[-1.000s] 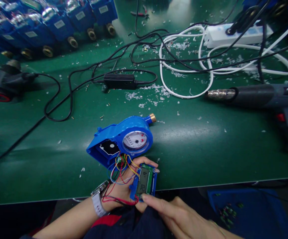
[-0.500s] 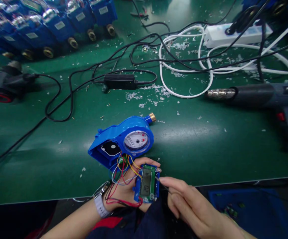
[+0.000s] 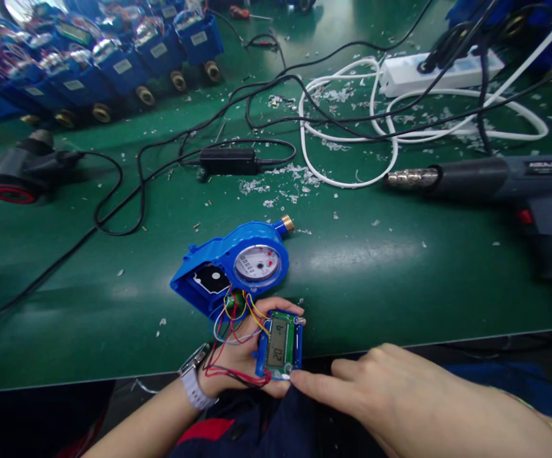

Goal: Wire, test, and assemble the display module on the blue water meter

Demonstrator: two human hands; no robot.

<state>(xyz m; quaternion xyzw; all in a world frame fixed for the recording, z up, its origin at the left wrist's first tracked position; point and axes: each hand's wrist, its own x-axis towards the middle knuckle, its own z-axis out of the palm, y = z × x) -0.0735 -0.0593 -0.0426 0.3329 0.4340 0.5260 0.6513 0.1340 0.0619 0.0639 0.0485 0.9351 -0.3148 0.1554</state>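
Green workbench [image 3: 361, 292] lies littered with plastic shavings [image 3: 280, 178], left hand [image 3: 237, 350] curled around wired display module [image 3: 278, 343].

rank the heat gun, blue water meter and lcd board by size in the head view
Largest to smallest: the heat gun, cut off by the frame; the blue water meter; the LCD board. The gun lies farther from the camera, so it may be even bigger.

A row of blue water meters [image 3: 158, 51] lines the far end of the green surface [image 3: 400, 286] — a heat gun [image 3: 495, 178], white power strip [image 3: 440, 73], looped white cable [image 3: 303, 114], black power adapter [image 3: 228, 161] and pale shavings [image 3: 256, 186] lie scattered about.
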